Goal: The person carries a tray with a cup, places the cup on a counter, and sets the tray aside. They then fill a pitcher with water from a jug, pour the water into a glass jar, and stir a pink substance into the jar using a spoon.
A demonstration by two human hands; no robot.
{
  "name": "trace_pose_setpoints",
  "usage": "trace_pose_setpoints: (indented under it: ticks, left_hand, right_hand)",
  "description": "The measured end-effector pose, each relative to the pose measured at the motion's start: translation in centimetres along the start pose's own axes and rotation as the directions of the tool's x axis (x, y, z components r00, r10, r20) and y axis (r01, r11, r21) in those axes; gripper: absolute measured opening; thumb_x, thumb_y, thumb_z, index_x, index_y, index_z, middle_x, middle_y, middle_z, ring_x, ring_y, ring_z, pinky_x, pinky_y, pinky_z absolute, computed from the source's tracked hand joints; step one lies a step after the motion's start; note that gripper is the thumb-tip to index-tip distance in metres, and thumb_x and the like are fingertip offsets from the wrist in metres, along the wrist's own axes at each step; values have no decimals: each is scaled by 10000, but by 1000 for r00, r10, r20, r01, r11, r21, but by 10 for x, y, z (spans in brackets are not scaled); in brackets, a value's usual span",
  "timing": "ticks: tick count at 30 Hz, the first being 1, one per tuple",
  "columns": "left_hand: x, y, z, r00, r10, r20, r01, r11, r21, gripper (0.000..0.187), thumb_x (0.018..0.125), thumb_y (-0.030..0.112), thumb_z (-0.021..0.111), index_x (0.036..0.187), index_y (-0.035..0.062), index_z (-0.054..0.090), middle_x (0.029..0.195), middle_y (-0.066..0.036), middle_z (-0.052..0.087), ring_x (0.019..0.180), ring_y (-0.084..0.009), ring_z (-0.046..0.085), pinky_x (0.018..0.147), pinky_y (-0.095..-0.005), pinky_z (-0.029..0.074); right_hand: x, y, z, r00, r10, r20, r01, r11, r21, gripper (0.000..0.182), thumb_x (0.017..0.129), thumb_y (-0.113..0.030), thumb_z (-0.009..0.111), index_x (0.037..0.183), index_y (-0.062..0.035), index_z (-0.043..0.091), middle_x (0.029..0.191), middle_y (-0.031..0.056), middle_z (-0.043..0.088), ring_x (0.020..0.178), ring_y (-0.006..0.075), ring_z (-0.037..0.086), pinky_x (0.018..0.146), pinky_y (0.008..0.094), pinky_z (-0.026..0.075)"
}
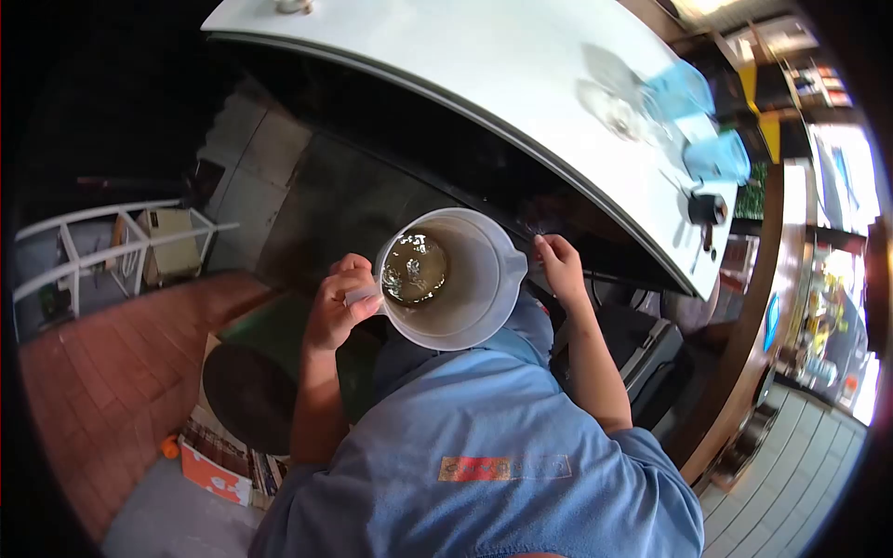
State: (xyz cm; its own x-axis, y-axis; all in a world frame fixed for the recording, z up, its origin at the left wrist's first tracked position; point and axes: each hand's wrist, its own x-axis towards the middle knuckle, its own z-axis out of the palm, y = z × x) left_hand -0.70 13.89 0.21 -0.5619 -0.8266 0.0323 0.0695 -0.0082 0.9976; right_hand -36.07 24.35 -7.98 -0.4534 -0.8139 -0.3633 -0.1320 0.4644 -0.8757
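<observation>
A translucent plastic pitcher (474, 279) with some liquid (415, 270) in its bottom is held up in front of my body, its opening towards me and its spout on the right. My left hand (342, 302) is wrapped round the pitcher's handle. Just right of the spout is my right hand (558, 265), apart from the pitcher, with its fingers pinched together. Whether anything small is between those fingers is too small to make out.
Ahead runs a white counter (446, 56) with a dark edge. Two light-blue containers (718, 156) (684, 90) and a small dark pot (707, 209) stand at its right end. A white metal rack (70, 256) is at left; a dark round-topped object (249, 395) sits below it.
</observation>
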Motion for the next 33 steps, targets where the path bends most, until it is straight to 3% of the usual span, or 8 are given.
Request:
trace_pose_setpoints:
  ticks: [3, 8, 11, 14, 19, 26, 29, 33]
  left_hand:
    - [-13, -11, -27, 999, -16, -49, 21, 995, 102, 292, 699, 312, 734, 623, 70, 589, 650, 38, 507, 802, -160, 466, 794, -303, 342]
    - [-41, -40, -27, 907, -234, -350, 338, 899, 277, 234, 637, 217, 788, 606, 76, 604, 660, 25, 535, 823, -180, 468, 810, -325, 345]
    - [-48, -51, -26, 823, -371, -431, 426, 904, 34, 196, 616, 161, 784, 625, 59, 617, 676, -8, 547, 852, -197, 492, 806, -327, 363]
    - [-66, -80, -17, 717, -434, -545, 447, 887, -118, 170, 604, 110, 762, 644, 26, 620, 703, -47, 583, 897, -219, 519, 830, -338, 380]
    - [-89, -112, 28, 471, -450, -759, 473, 855, -212, 149, 612, 80, 721, 671, -9, 617, 812, -76, 632, 937, -226, 537, 844, -357, 405]
    - [-128, -189, 78, 138, -630, -764, 266, 767, -584, 146, 665, 85, 666, 766, -17, 646, 984, -78, 643, 990, -185, 534, 894, -354, 410]
    - [-116, -210, 80, 9, -609, -793, 190, 779, -597, 114, 677, 84, 653, 738, -11, 632, 958, -60, 631, 919, -150, 541, 819, -315, 428]
    - [-104, -213, 67, 131, -611, -780, 286, 777, -560, 100, 700, 82, 627, 663, 1, 583, 896, -46, 605, 795, -120, 525, 712, -291, 426]
  right_hand:
    - [53, 13, 27, 969, 225, 106, -200, 958, -204, 262, 908, -262, 612, 874, -3, 637, 726, 30, 609, 696, 86, 536, 646, 244, 425]
    - [172, 86, 34, 968, 159, 194, -93, 946, -311, 291, 873, -282, 639, 921, 2, 679, 843, 105, 700, 808, 209, 641, 750, 345, 483]
    - [334, 285, -5, 662, 251, 706, -124, 966, -227, 357, 855, -323, 659, 1034, -14, 673, 1041, 150, 673, 989, 204, 620, 807, 356, 499]
    - [326, 232, 31, 966, 33, 257, 94, 881, -465, 386, 850, -324, 670, 1085, -19, 642, 1073, 144, 654, 1015, 214, 602, 851, 366, 485]
    - [393, 220, 47, 959, -280, 39, 242, 740, -627, 456, 842, -327, 690, 1171, -27, 591, 1128, 134, 621, 1058, 232, 574, 926, 383, 461]
    - [421, 166, 80, 911, -409, 55, 337, 660, -672, 530, 848, -306, 696, 1281, -46, 535, 1284, 144, 539, 1233, 261, 472, 1047, 399, 392]
    - [441, 167, 75, 840, -529, 124, 539, 782, -313, 528, 835, -258, 717, 1286, -53, 535, 1320, 142, 512, 1263, 266, 443, 1053, 407, 385]
    - [454, 140, 83, 903, -361, 235, 429, 717, -550, 540, 830, -347, 699, 1292, -112, 547, 1437, 146, 404, 1303, 313, 400, 1105, 423, 283]
